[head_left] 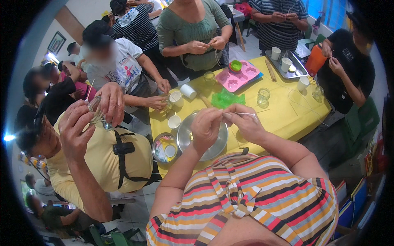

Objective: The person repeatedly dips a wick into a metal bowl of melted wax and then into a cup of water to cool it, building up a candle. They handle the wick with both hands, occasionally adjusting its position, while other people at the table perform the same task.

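At the centre of the frame, the left hand (pixel 205 128) and the right hand (pixel 245 123) are raised together above the yellow table (pixel 283 117). A thin white wick (pixel 245 113) is pinched narrowly between the fingertips of both hands and is stretched level between them, just above a round metal plate (pixel 217 145) that lies on the table's near edge. The left hand's fingers are curled tightly about the wick's end; the right hand's thumb and forefinger are closed on its other end.

Left of the plate, a small metal bowl (pixel 161 143) with coloured bits and a white cup inside is seen. Beyond the hands, toward the upper centre, a crumpled green plastic bag (pixel 227 98) and a pink mould tray (pixel 242 76) are laid on the table, with a clear glass (pixel 263 96) just right of the bag. A metal tray (pixel 293 65) with white cups is set at the upper right.

At the left of the frame, a glass jar (pixel 97 110) is held up in both hands by a person in a yellow shirt (pixel 102 156).
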Demonstrator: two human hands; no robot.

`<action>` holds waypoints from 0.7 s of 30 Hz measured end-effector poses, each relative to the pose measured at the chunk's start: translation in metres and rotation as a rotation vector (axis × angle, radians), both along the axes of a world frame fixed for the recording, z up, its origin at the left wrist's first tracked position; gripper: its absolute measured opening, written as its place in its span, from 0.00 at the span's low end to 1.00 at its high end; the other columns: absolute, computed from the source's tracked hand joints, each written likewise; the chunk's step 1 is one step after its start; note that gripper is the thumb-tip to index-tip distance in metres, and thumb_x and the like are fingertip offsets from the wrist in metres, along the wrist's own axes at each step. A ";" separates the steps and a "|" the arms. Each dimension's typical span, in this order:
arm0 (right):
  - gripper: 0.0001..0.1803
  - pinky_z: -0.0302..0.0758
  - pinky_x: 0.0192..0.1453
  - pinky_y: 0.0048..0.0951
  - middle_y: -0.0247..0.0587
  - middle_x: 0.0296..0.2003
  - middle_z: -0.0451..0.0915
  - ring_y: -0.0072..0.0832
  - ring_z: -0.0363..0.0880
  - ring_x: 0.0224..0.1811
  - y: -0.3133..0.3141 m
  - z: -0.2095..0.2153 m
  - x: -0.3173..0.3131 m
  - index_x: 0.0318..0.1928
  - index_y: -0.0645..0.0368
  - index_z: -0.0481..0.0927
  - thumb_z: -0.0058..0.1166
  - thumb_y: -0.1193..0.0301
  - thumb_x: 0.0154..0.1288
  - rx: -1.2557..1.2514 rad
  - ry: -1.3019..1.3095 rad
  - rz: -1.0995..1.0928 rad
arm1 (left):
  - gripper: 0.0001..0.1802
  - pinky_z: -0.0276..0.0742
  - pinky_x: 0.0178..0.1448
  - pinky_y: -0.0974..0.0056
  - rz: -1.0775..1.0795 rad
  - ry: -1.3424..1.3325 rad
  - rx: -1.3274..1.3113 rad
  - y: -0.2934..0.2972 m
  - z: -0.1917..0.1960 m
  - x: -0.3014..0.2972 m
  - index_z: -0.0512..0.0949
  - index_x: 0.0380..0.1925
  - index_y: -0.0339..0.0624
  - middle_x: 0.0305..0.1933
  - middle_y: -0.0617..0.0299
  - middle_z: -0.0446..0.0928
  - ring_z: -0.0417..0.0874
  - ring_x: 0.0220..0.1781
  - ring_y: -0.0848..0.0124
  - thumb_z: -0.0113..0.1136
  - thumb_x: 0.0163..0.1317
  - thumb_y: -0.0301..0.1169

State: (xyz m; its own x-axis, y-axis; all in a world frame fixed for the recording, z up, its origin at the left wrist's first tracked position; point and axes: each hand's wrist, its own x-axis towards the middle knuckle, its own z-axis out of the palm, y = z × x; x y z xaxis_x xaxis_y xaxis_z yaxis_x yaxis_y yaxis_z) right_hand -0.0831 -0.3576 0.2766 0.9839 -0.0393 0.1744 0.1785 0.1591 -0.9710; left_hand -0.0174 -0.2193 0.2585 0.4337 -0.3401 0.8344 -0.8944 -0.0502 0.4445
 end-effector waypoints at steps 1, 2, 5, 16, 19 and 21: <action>0.09 0.68 0.33 0.18 0.34 0.27 0.75 0.17 0.70 0.28 0.001 -0.002 0.002 0.37 0.65 0.74 0.47 0.70 0.62 0.017 0.014 -0.006 | 0.09 0.71 0.32 0.66 0.011 0.002 -0.010 -0.001 -0.002 0.000 0.75 0.33 0.41 0.30 0.57 0.75 0.76 0.30 0.63 0.58 0.50 0.21; 0.10 0.68 0.32 0.18 0.33 0.26 0.75 0.16 0.70 0.28 0.001 -0.005 0.005 0.38 0.65 0.74 0.47 0.70 0.62 0.033 0.029 -0.012 | 0.09 0.71 0.33 0.66 0.004 0.053 -0.014 0.000 -0.003 0.001 0.75 0.34 0.40 0.31 0.57 0.76 0.77 0.31 0.63 0.58 0.50 0.21; 0.09 0.68 0.33 0.18 0.33 0.27 0.75 0.16 0.70 0.28 0.000 -0.013 0.011 0.37 0.63 0.74 0.47 0.69 0.62 0.139 0.085 0.007 | 0.09 0.72 0.36 0.66 -0.017 0.174 -0.014 0.000 -0.007 0.001 0.76 0.35 0.40 0.32 0.55 0.76 0.77 0.33 0.63 0.56 0.52 0.22; 0.08 0.68 0.32 0.18 0.33 0.27 0.75 0.16 0.70 0.28 0.004 -0.013 0.011 0.36 0.63 0.75 0.48 0.70 0.61 0.064 0.069 -0.031 | 0.10 0.73 0.39 0.68 -0.076 0.459 0.114 0.018 0.003 -0.001 0.78 0.37 0.37 0.35 0.54 0.78 0.78 0.36 0.67 0.55 0.54 0.25; 0.09 0.69 0.31 0.19 0.34 0.26 0.75 0.17 0.70 0.27 0.005 -0.012 0.009 0.36 0.64 0.75 0.48 0.70 0.61 0.005 0.038 -0.049 | 0.09 0.72 0.39 0.69 -0.089 0.498 0.118 0.019 0.010 -0.004 0.78 0.36 0.37 0.34 0.55 0.78 0.78 0.35 0.69 0.56 0.53 0.25; 0.09 0.69 0.31 0.19 0.34 0.26 0.75 0.17 0.70 0.27 0.005 -0.012 0.009 0.36 0.65 0.74 0.47 0.70 0.61 -0.016 0.022 -0.053 | 0.09 0.72 0.39 0.70 -0.101 0.500 0.106 0.020 0.008 -0.002 0.78 0.35 0.36 0.34 0.55 0.78 0.78 0.35 0.69 0.56 0.53 0.25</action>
State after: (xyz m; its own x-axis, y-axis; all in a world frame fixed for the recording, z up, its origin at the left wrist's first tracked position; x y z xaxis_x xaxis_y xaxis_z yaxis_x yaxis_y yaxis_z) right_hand -0.0741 -0.3524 0.2645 0.9841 -0.0888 0.1541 0.1651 0.1341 -0.9771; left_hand -0.0199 -0.1996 0.2667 0.7312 -0.4726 0.4919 -0.5766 -0.0428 0.8159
